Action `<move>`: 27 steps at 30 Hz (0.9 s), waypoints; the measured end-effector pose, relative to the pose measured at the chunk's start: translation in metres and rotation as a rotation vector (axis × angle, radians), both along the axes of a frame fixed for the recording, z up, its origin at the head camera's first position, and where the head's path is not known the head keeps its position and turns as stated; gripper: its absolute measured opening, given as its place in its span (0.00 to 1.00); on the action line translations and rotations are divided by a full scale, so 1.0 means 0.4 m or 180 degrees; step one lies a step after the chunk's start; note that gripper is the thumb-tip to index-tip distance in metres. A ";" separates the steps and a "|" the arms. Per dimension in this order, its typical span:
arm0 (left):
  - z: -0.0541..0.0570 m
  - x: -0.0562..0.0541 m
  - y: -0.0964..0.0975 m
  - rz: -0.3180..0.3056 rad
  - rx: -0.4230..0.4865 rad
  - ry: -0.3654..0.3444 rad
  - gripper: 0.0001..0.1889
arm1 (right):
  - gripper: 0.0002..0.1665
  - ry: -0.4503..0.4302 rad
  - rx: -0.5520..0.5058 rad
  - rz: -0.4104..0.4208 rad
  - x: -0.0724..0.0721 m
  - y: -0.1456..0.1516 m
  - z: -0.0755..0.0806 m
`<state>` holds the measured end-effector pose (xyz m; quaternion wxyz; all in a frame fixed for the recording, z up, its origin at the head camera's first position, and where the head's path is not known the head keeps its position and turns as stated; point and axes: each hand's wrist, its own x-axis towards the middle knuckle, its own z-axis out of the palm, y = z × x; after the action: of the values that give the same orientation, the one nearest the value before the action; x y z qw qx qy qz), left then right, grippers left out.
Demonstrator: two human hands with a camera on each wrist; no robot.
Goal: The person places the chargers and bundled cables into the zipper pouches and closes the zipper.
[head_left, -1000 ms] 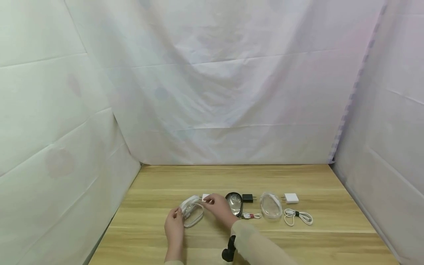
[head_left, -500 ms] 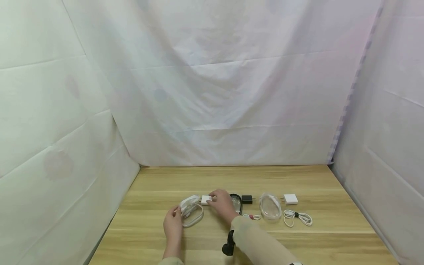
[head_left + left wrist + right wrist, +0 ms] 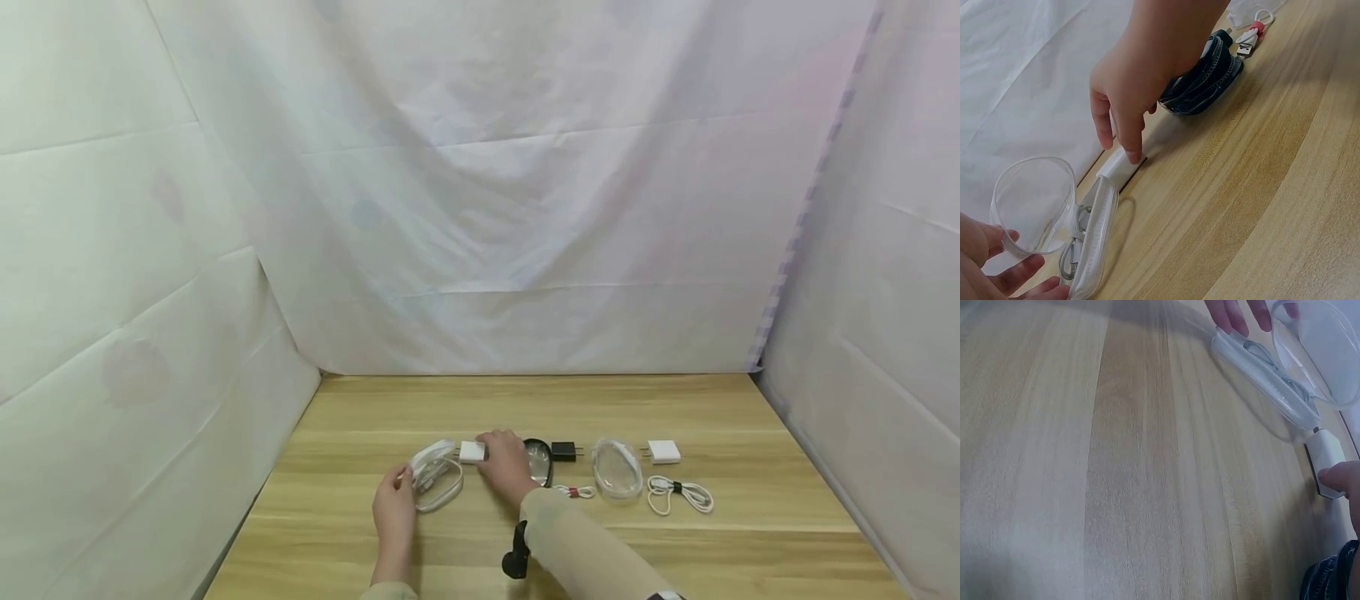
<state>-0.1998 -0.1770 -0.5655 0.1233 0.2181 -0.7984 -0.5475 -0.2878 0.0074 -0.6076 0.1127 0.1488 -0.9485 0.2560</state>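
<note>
My left hand [image 3: 394,504] holds the edge of a clear oval zip case [image 3: 1105,234], its transparent lid raised. A bundled pale cable [image 3: 1272,362] lies inside that case. By the case's right end, in the head view, sits a white plug charger [image 3: 472,452] with its prongs toward the case. The right hand [image 3: 506,467] pinches the charger's other end; in the right wrist view the thumb [image 3: 1335,477] lies against its side. Just right of this hand, and partly covered by it, stands a black-edged clear case [image 3: 542,462].
Farther right on the wooden table [image 3: 360,567] lie a black plug charger [image 3: 564,452], a red-tied white cable [image 3: 576,492], another clear case [image 3: 617,468], a second white charger [image 3: 663,452] and a black-tied white cable [image 3: 680,493]. White sheeting [image 3: 480,208] surrounds the table.
My right hand has shifted slightly right, from over the white charger to its right end, uncovering more of it. The left hand stays on the clear case.
</note>
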 end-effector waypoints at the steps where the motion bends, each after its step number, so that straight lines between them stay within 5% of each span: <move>1: -0.001 -0.001 0.000 0.0000 0.0000 0.0005 0.17 | 0.24 -0.0007 0.0003 0.0003 -0.001 0.001 0.000; 8: -0.005 -0.007 -0.002 -0.0013 0.0007 0.0004 0.18 | 0.21 -0.0057 -0.0227 0.0086 -0.005 0.005 0.009; 21: -0.004 -0.018 -0.018 -0.0146 -0.0061 -0.0122 0.20 | 0.23 -0.0839 -0.1167 0.0046 0.009 0.036 0.097; 27: 0.004 -0.019 -0.031 -0.0269 0.0013 -0.0142 0.20 | 0.24 -0.1039 -0.1497 0.0234 0.036 0.058 0.128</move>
<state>-0.2073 -0.1892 -0.5637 0.0818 0.1966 -0.8084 -0.5488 -0.2734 0.0307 -0.5566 -0.0193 0.1097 -0.8626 0.4935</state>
